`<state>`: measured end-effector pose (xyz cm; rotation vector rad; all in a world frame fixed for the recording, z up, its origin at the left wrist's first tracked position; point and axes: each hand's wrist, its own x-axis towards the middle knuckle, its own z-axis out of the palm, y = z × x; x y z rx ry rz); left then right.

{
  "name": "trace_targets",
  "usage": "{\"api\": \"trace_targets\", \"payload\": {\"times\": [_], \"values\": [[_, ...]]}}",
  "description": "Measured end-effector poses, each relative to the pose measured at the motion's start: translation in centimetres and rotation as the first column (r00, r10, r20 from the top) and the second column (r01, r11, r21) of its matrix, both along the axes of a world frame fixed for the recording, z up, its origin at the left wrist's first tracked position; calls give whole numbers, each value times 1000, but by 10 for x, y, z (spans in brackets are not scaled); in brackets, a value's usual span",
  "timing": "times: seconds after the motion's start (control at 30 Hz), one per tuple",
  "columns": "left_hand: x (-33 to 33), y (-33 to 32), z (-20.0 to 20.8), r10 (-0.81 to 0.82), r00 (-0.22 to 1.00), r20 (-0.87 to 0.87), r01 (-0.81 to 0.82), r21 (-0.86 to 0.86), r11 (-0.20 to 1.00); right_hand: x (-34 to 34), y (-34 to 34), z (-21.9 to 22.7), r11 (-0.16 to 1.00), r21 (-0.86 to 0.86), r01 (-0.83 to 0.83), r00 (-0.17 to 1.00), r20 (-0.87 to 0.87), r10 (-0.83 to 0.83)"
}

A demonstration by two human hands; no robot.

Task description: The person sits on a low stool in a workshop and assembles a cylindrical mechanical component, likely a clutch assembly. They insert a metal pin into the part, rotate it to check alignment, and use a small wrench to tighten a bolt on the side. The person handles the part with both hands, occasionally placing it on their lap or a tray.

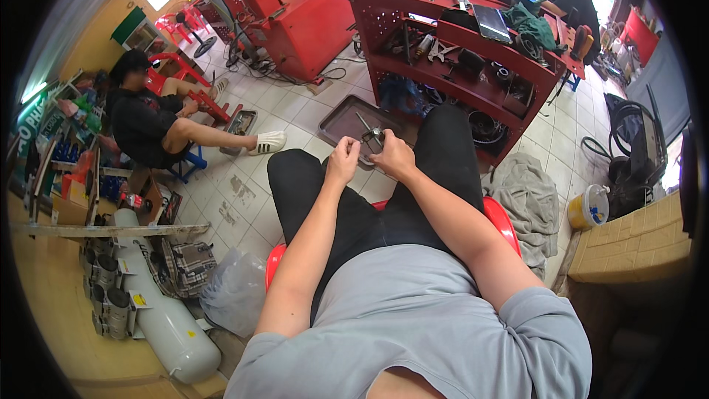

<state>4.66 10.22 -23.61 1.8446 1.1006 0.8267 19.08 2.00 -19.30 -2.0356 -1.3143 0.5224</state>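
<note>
Head view, looking down past the knees: both hands are together over the lap, working a small metal part (371,137) held out above the floor; the left hand (343,161) is clenched into a fist right beside it, though whether those fingers actually pinch the piece I cannot tell from here; the right hand (393,157) is curled around the part's near side, grasping it, with a thin metal stem poking up and away from the knuckles; this looks like the middle of a fiddly fitting or loosening job, and the next move likely calls for a steady counter-hold from one hand while the other turns; the part sits between the two fists, just past the fingertips, over the near edge of the grey metal tray (341,120) on the tiled floor, with the red tool rack (450,41) beyond.
</note>
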Motion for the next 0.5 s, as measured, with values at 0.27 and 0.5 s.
{"api": "trace_targets", "payload": {"times": [0.27,0.5], "values": [[2,-1,-4,25,998,59,-30,85,996,-2,-2,5,1000,22,11,1000,1,-11],[-1,4,-2,-5,999,-43,3,-49,999,-2,1,-1,999,52,-11,999,40,9]]}}
